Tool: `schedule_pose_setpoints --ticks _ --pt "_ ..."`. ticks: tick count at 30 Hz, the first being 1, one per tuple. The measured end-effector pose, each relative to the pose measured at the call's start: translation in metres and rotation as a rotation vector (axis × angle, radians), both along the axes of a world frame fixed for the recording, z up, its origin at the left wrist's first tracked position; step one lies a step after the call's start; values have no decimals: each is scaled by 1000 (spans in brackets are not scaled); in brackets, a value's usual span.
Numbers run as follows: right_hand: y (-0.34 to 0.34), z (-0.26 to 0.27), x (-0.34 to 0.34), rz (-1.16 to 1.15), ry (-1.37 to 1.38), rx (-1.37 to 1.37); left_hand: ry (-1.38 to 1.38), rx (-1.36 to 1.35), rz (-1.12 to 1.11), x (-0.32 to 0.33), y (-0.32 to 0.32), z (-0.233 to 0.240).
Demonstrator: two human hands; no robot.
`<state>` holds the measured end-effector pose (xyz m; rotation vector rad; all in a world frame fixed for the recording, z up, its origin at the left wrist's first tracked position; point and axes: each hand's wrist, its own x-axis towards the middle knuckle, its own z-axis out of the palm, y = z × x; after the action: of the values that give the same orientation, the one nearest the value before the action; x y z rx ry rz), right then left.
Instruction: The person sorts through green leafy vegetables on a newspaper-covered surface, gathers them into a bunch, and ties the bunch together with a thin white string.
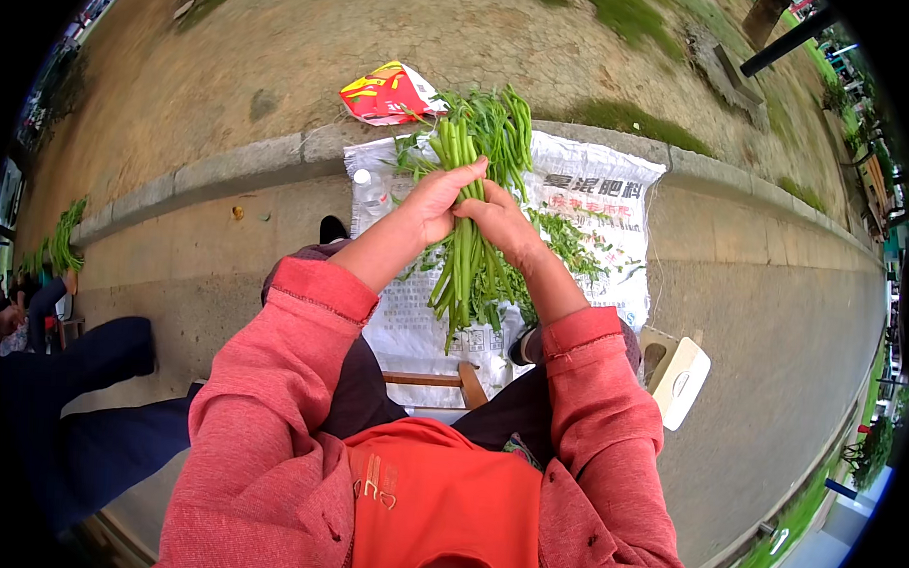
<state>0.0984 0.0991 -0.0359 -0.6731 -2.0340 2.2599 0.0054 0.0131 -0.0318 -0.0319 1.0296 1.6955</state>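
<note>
My left hand point(444, 197) and my right hand point(502, 219) are closed side by side around a bundle of long green vegetable stems point(466, 262), held over a white woven plastic sack point(363, 311) spread on the pavement. The bundle's stem ends point towards me. Beyond my hands more leafy greens point(494, 128) and thin green stalks point(518, 128) lie at the sack's far edge. Loose leaves point(569, 239) are scattered on the sack to the right of my hands. How the fingers wrap underneath the bundle is hidden.
A clear plastic bottle point(371, 191) lies on the sack's left part. Past the stone kerb point(233, 163) rests a red and yellow bag point(393, 94). A cream box point(673, 374) stands at the right. A person in dark trousers point(112, 422) is at the left, near more greens point(65, 240).
</note>
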Motion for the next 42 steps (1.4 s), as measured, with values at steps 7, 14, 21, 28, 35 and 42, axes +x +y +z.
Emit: schedule_pose_setpoints --ticks 7,14,21,28,35,42 --pt "0 8 -5 -22 -31 -357 202 -81 -132 -10 -11 8" --pt "0 -3 -6 35 6 -651 26 161 -208 -11 -17 2" --pt "-2 25 1 279 107 -601 316 49 -211 -10 -21 9" --pt "-5 20 -1 231 -9 -400 644 117 -89 1 -23 12" --pt "-12 28 0 217 54 -446 823 125 -100 -2 -28 9" --pt "-13 27 2 251 66 -699 352 183 -193 -10 -40 16"
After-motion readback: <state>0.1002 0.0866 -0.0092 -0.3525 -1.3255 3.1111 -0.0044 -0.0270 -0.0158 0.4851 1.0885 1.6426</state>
